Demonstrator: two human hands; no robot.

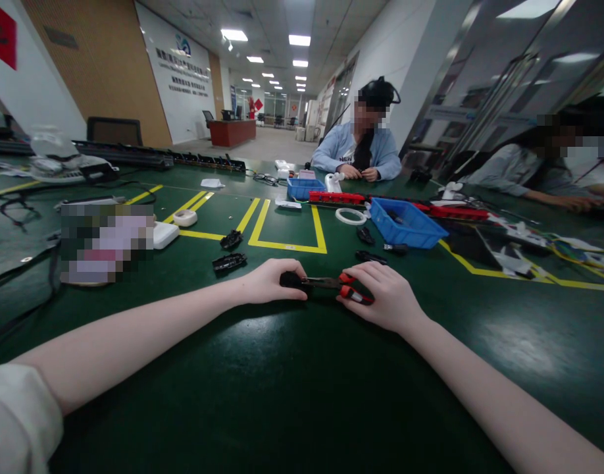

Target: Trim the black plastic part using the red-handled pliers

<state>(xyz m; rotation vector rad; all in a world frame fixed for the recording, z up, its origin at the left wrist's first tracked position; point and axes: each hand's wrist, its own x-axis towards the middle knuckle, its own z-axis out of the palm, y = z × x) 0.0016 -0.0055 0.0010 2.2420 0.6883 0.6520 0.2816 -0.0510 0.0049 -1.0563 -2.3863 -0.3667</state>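
Note:
Over the dark green table, my left hand [268, 282] is closed around a small black part [291, 280], whose exact kind I cannot make out. My right hand [387, 293] grips red-and-black-handled pliers [350, 289]. The plier jaws point left and meet the black part at its right side; whether they pinch it is too small to tell. Two black plastic pieces [229, 263] lie beyond my left hand. More black pieces [371, 257] rest beyond my right hand, near a blue bin.
A blue bin [410, 227] and a smaller blue bin [304, 189] stand ahead. White and cream rings [351, 216], a white box [164, 235] and yellow tape lines [287, 247] are on the table [282, 395]. A person [358, 148] sits opposite; others are at the right.

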